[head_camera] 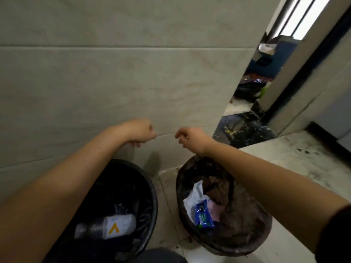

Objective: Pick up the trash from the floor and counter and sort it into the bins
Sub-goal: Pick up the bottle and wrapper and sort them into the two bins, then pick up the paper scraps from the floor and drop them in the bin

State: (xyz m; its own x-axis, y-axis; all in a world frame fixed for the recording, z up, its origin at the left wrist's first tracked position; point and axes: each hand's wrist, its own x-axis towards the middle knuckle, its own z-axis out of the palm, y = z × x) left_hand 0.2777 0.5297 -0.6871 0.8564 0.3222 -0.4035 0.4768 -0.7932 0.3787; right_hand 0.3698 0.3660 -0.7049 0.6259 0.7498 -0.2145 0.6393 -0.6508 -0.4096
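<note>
Pale tiled wall (114, 73) fills the upper left and centre of the frame, meeting a light, soiled tiled floor (296, 164) at lower right. A doorway (266, 76) at upper right shows dark bags and litter beyond, too blurred to identify.

Two bins are seen on the floor against the wall. The black bin (148, 186) at lower left is lined with a black bag and holds a clear plastic bottle (106, 225) with a white label bearing a yellow mark. The brown bin (252, 230) at lower centre, just beside it but apart, holds a blue wrapper (204, 215), a white plastic bag (193, 196), something pink and brown crumpled waste.

Both forearms are extended over the bins. The left hand (139, 132) is held above the black bin, fingers curled loosely inward; nothing is seen in it. The right hand (191, 136) is held above the brown bin, fingers curled downward and partly spread; nothing is seen in it. The two hands are near each other, not touching. A dark sleeve (336, 234) is visible at the right edge.
</note>
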